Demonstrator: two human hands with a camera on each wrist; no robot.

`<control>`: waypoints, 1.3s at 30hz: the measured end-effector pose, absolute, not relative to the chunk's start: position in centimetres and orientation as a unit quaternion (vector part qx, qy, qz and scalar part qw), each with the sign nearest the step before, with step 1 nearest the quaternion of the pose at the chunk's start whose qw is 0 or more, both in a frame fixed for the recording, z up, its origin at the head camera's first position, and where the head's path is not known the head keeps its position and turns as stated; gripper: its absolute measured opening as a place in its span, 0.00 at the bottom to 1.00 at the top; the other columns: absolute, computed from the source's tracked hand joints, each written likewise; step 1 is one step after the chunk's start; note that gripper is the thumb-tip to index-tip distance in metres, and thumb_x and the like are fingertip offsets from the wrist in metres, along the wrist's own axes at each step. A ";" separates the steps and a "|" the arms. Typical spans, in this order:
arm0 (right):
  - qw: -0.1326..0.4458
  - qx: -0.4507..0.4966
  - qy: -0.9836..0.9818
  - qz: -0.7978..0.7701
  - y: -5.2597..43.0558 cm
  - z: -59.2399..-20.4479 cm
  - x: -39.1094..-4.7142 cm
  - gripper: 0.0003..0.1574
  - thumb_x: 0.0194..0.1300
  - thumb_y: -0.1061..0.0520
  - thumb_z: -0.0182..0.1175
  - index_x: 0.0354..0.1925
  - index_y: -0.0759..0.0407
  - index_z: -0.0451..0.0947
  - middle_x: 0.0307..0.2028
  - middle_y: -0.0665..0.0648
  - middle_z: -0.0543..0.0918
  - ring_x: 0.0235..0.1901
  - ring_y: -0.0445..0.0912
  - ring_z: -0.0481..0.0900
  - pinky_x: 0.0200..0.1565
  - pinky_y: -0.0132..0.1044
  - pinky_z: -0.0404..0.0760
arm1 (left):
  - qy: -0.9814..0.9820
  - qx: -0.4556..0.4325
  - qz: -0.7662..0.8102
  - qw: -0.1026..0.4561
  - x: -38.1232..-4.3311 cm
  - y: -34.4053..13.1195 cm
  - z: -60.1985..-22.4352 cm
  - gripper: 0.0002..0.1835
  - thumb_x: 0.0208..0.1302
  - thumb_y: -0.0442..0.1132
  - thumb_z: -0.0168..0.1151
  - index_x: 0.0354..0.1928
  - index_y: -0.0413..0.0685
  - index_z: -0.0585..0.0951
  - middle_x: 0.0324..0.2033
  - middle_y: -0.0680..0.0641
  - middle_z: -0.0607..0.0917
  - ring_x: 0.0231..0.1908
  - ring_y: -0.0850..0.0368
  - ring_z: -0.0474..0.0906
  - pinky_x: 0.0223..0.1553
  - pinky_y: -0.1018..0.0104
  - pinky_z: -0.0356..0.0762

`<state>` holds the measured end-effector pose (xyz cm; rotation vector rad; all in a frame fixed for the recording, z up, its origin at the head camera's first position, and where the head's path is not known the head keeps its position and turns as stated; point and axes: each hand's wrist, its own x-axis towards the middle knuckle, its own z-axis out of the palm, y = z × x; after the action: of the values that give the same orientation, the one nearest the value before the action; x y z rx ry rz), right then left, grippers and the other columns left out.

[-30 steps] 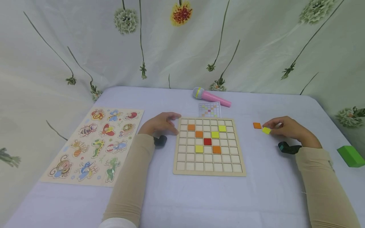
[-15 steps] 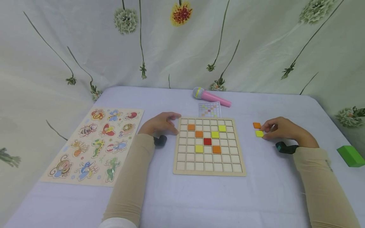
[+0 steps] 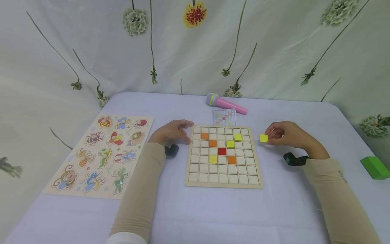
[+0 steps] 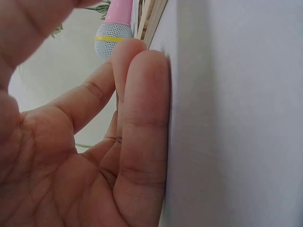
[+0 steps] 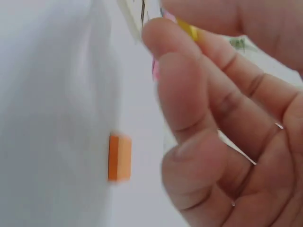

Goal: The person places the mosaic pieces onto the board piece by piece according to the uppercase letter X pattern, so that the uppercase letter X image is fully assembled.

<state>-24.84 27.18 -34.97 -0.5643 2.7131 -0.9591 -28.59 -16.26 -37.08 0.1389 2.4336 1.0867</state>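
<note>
My right hand [image 3: 287,135] pinches a yellow square tile [image 3: 263,138] between thumb and fingertips, to the right of the wooden grid board [image 3: 223,183]. An orange tile [image 5: 119,158] lies on the table below that hand in the right wrist view; in the head view the hand hides it. At the board's upper left edge rests my left hand [image 3: 170,132], thumb and index finger touching the frame, holding nothing. Set in the board's squares are several orange and yellow tiles and one red tile [image 3: 222,151].
A small pattern card [image 3: 224,117] lies just behind the board, with a pink toy microphone [image 3: 230,104] beyond it. An insect puzzle board [image 3: 100,156] is at the left, partly under the left sleeve. A green block [image 3: 375,167] sits at the right edge.
My right hand has slid the yellow tile left beside the orange one, then picked it up and carried it left toward the board. The left hand stays in place.
</note>
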 end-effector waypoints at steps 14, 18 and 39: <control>0.087 -0.221 0.907 -0.346 22.1 -34.3 -23.3 0.16 0.63 0.61 0.78 0.47 0.64 0.84 0.33 0.51 0.90 0.34 0.49 0.79 0.36 0.34 0.79 | 0.887 0.046 0.395 0.233 -28.6 -16.2 -37.0 0.46 0.60 0.34 0.79 0.80 0.54 0.72 0.74 0.45 0.73 0.62 0.46 0.71 0.71 0.49 0.65; 0.093 -0.233 0.903 -0.349 20.8 -34.3 -22.8 0.16 0.63 0.61 0.79 0.46 0.63 0.85 0.34 0.51 0.91 0.34 0.48 0.81 0.38 0.35 0.81 | 0.888 0.042 0.393 0.233 -28.6 -16.1 -37.0 0.45 0.60 0.34 0.79 0.80 0.55 0.72 0.74 0.45 0.73 0.62 0.46 0.71 0.71 0.49 0.66; 0.164 -0.273 0.867 -0.384 15.2 -36.0 -20.7 0.13 0.61 0.60 0.80 0.41 0.61 0.86 0.28 0.48 0.89 0.29 0.41 0.84 0.38 0.33 0.82 | 0.887 0.035 0.396 0.235 -28.5 -16.1 -37.2 0.46 0.59 0.34 0.79 0.80 0.55 0.72 0.73 0.45 0.73 0.62 0.46 0.71 0.71 0.48 0.65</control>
<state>-20.66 15.16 -36.03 -0.7786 2.4706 -1.0949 -28.55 -16.09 -37.17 0.0974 2.4342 1.0862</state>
